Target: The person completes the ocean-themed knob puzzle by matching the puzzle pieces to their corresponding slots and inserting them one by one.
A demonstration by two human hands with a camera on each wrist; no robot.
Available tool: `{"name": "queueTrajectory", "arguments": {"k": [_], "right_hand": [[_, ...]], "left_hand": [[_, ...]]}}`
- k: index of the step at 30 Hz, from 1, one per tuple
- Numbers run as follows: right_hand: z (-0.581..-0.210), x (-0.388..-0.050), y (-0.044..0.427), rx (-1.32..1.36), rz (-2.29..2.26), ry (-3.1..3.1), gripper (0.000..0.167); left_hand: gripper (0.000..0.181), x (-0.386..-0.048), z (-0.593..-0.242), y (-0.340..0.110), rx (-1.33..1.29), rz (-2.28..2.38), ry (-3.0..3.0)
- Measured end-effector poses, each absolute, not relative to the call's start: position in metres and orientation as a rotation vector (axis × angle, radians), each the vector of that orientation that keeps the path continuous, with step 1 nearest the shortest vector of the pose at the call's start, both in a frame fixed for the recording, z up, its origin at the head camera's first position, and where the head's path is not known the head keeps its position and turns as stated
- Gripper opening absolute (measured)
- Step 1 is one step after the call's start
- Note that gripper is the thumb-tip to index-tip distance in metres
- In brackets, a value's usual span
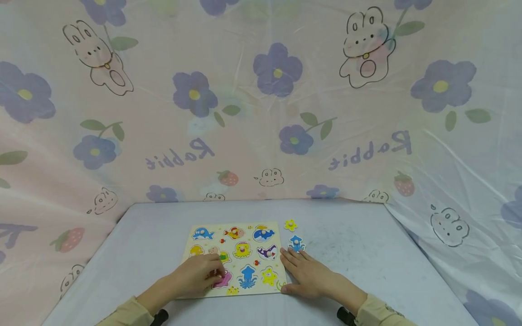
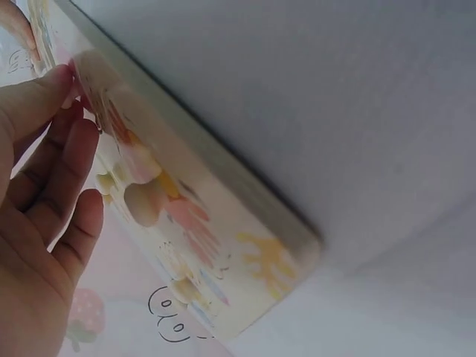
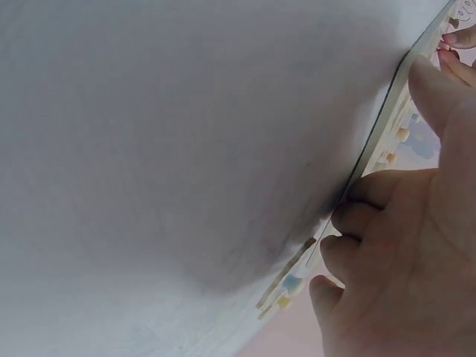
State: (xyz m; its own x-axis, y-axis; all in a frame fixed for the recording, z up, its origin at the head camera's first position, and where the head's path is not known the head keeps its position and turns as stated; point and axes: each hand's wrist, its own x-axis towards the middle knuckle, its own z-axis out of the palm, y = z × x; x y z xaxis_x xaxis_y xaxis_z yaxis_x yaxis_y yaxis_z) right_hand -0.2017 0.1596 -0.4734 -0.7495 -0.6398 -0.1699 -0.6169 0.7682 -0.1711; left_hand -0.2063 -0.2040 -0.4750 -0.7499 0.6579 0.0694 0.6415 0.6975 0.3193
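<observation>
A pale wooden knob puzzle board [image 1: 220, 225] with sea-animal pictures lies on the table. Over its lower left part, my left hand [image 1: 197, 274] pinches a pink puzzle piece [image 1: 222, 280] between thumb and index finger, at the board's surface. That hand's other fingers curl loosely in the left wrist view, and the piece is mostly hidden there. My right hand [image 1: 307, 274] rests flat at the board's right edge, thumb by the lower corner. Just beyond its fingertips lies a loose blue squid piece [image 1: 296, 243], and farther back a yellow star piece [image 1: 291, 225].
Knobbed pieces such as the yellow octopus [image 1: 242, 249] and the dark blue whale [image 1: 263, 233] sit in the board. Blue squid [image 1: 247, 277] and yellow star [image 1: 269, 275] pictures show along its front. A printed cloth [image 1: 244, 113] hangs behind the white table [image 1: 346, 226].
</observation>
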Motion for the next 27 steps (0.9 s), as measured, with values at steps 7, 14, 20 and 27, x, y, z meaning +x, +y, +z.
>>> {"name": "queueTrajectory", "arguments": {"k": [7,14,20,27], "right_hand": [[-0.472,-0.202,0.159,-0.986,-0.157,2.741,0.089],[-0.474,-0.204,0.161,-0.979,-0.224,2.737,0.089],[-0.475,-0.211,0.168,-0.976,-0.416,2.77,0.083],[-0.477,-0.234,0.179,-0.97,-0.626,2.981,0.057]], "left_hand": [[0.004,-0.205,-0.473,-0.203,1.091,0.504,2.853],[0.004,-0.206,-0.475,-0.205,1.126,0.486,2.871],[0.007,-0.202,-0.475,-0.213,1.104,0.486,2.928],[0.012,-0.194,-0.471,-0.239,0.987,0.575,3.061]]}}
